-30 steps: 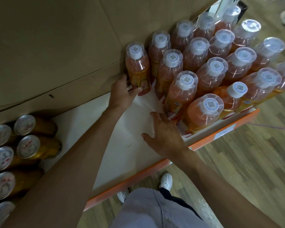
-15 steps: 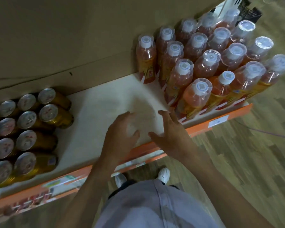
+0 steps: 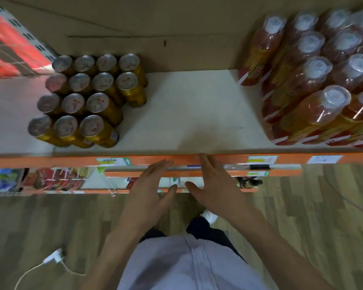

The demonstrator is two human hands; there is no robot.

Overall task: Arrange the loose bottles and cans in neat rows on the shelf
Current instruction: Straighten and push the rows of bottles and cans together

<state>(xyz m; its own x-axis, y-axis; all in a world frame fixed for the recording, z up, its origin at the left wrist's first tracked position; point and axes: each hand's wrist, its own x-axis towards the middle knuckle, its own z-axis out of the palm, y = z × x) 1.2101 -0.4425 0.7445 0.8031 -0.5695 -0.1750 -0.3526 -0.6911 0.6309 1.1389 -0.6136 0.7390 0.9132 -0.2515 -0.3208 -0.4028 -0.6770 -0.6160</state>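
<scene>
On the white shelf, gold cans w/ silver tops stand upright at the L end in a tight block: four per row in the 2 back rows, three in the 2 front rows. Orange-drink bottles w/ clear caps over white lids are packed at the R end, running out of frame; blurred, so no count. Btwn the two groups is a wide bare stretch of shelf, cans and bottles well apart.

Shelf has an orange front edge w/ price labels and a brown cardboard back wall. A red panel shows at top L. Below, lower shelves stick out w/ red packs on them, labels unreadable. Floor is wood-pattern; a white cable w/ plug lies on it at bottom L.

Left hand and right hand hang side by side in front of the shelf edge, fingers straight and a bit spread, holding nothing, thumbs nearly meeting. Right fingertips overlap the orange edge in view; can't tell if touching. Neither hand is near cans or bottles. Both hands cover part of the lower shelves. Grey shirt and a white shoe show beneath.
</scene>
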